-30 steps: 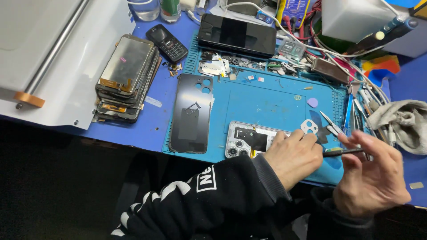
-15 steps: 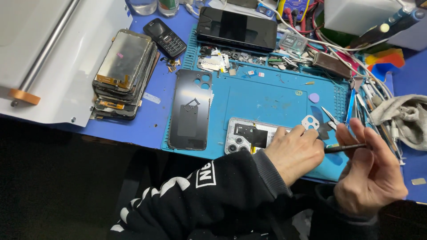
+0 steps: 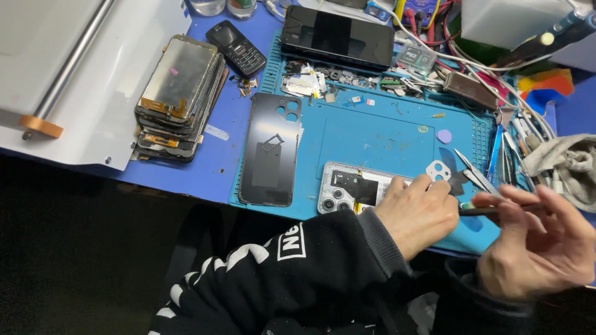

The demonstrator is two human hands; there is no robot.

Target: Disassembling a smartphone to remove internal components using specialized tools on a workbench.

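The left hand [image 3: 417,212] lies flat on an open phone [image 3: 354,189]. The phone rests on a blue mat [image 3: 379,133] near the front edge of the bench [image 3: 205,167]. Its camera end sticks out to the left of the hand. The left fingers [image 3: 434,186] are close together and press down on the phone.

The right hand [image 3: 540,245] is just beside it, on the right. Its fingers [image 3: 515,197] pinch a thin tool [image 3: 481,209]. The tool points left, and its tip sits close to the left hand.

A black back cover [image 3: 271,149] lies on the mat, to the left of the phone. A small white camera plate [image 3: 438,169] lies just past the left fingers. Tweezers [image 3: 472,170] lie near it.

A pile of old screens [image 3: 180,96] sits on the left of the bench. A small black keypad phone [image 3: 236,47] lies behind them. A big dark phone [image 3: 338,37] lies at the far edge of the mat. Wires [image 3: 472,62] and a grey rag [image 3: 568,161] are on the right.
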